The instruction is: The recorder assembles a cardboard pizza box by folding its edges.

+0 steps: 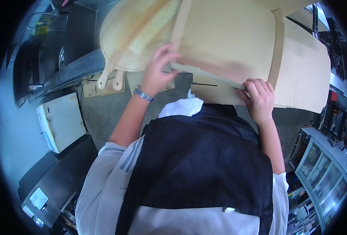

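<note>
A flat cardboard box [228, 35] lies open in front of me, its side walls folded upright and its near wall partly raised. At the near left corner, my left hand [159, 72] has the cardboard between thumb and fingers; the fingertips are smeared by motion. The fingers of my right hand [259, 96] are bent over the near wall at its right end, thumb on the outer side. Left of the box lie round wooden boards [138, 35] with short holed handles, partly overlapped by it.
A cardboard flap [304, 66] spreads out to the right. A white towel [181, 107] hangs by my black apron. Down to the left is a white box-shaped unit [62, 121]. A glass-fronted cabinet [324, 176] stands at the lower right, and a dark metal counter edge [75, 68] runs along the left.
</note>
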The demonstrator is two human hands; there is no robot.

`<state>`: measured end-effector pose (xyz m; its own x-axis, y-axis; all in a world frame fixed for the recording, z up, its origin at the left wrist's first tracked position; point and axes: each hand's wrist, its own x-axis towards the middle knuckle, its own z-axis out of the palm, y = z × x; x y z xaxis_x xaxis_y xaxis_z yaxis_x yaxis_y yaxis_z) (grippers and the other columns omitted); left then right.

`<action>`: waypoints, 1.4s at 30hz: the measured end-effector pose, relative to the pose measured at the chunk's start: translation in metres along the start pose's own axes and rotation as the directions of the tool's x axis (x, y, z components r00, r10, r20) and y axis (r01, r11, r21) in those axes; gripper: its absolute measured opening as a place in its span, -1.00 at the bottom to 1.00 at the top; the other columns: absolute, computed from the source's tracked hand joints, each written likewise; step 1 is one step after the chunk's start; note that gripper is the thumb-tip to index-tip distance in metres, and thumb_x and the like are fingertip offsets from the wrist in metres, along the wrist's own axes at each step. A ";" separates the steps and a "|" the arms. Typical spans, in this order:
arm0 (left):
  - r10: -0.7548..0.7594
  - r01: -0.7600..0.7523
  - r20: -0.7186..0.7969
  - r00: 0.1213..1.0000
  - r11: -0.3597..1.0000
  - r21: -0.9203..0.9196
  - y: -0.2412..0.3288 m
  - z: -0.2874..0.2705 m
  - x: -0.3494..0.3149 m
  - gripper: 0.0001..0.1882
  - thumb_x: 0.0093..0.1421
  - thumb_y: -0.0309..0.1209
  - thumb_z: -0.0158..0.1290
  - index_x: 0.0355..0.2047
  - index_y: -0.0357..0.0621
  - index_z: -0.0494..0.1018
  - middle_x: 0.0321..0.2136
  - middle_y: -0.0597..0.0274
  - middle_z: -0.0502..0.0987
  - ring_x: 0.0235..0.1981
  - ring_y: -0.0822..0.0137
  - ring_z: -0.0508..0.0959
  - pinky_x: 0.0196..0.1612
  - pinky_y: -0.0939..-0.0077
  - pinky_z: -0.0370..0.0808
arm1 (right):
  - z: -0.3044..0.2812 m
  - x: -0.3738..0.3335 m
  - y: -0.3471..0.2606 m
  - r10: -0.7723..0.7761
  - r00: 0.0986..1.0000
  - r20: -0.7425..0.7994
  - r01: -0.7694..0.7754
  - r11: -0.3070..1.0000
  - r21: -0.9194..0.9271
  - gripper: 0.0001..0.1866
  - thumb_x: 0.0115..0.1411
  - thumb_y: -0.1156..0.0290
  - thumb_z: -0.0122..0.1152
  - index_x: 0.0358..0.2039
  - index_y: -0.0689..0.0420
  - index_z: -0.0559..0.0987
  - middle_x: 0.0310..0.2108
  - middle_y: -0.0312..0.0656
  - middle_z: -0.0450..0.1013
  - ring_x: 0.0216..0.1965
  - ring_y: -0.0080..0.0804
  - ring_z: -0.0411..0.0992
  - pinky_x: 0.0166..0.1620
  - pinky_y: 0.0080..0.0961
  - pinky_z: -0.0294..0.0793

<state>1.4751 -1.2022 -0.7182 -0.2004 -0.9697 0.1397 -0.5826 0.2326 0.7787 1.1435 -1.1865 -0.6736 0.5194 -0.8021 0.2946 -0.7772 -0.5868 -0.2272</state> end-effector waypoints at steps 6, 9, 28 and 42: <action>0.076 -0.068 -0.074 0.994 0.993 0.096 -0.011 0.009 -0.023 -0.42 -0.21 -0.61 0.37 -0.11 -0.01 0.51 0.19 0.00 0.27 0.23 -0.02 0.31 0.24 0.14 0.34 | -0.002 -0.022 -0.011 -0.149 0.982 0.114 0.147 0.989 0.019 -0.79 -0.05 0.42 0.16 -0.33 0.06 0.51 -0.26 -0.29 0.47 -0.18 -0.38 0.47 -0.19 -0.42 0.42; 0.057 -0.036 -0.108 0.992 0.982 0.187 0.001 0.012 -0.033 -0.29 -0.26 -0.66 0.36 -0.02 0.00 0.43 0.20 -0.03 0.24 0.25 -0.04 0.28 0.27 0.16 0.29 | -0.002 -0.034 -0.011 -0.152 0.979 0.136 0.150 0.988 0.028 -0.75 -0.04 0.42 0.18 -0.27 0.06 0.53 -0.26 -0.31 0.46 -0.16 -0.39 0.46 -0.18 -0.41 0.42; -0.692 0.597 0.430 0.580 0.002 -0.802 0.029 0.019 -0.084 -0.68 0.33 -0.51 -0.03 0.08 -0.29 0.35 0.03 0.07 0.48 0.05 0.27 0.49 0.14 0.32 0.43 | -0.004 -0.033 -0.028 0.010 0.933 0.361 -0.091 0.974 0.208 -0.63 -0.11 0.42 0.30 -0.21 0.14 0.54 -0.25 -0.25 0.48 -0.20 -0.32 0.45 -0.17 -0.39 0.40; -0.707 0.540 0.420 0.569 -0.064 -0.839 0.029 0.021 -0.086 -0.68 0.30 -0.60 -0.01 0.05 -0.27 0.33 0.05 0.03 0.46 0.08 0.24 0.49 0.17 0.33 0.44 | -0.037 -0.033 -0.013 0.227 0.849 0.478 -0.230 0.972 -0.053 -0.44 -0.27 0.11 0.48 -0.24 0.13 0.56 -0.24 -0.22 0.50 -0.11 -0.25 0.46 0.04 -0.25 0.34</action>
<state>1.4589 -1.1107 -0.7201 -0.0335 -0.6850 -0.7278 0.5901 -0.6013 0.5387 1.1229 -1.1484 -0.6459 0.4337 -0.8671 -0.2451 -0.8938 -0.3794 -0.2391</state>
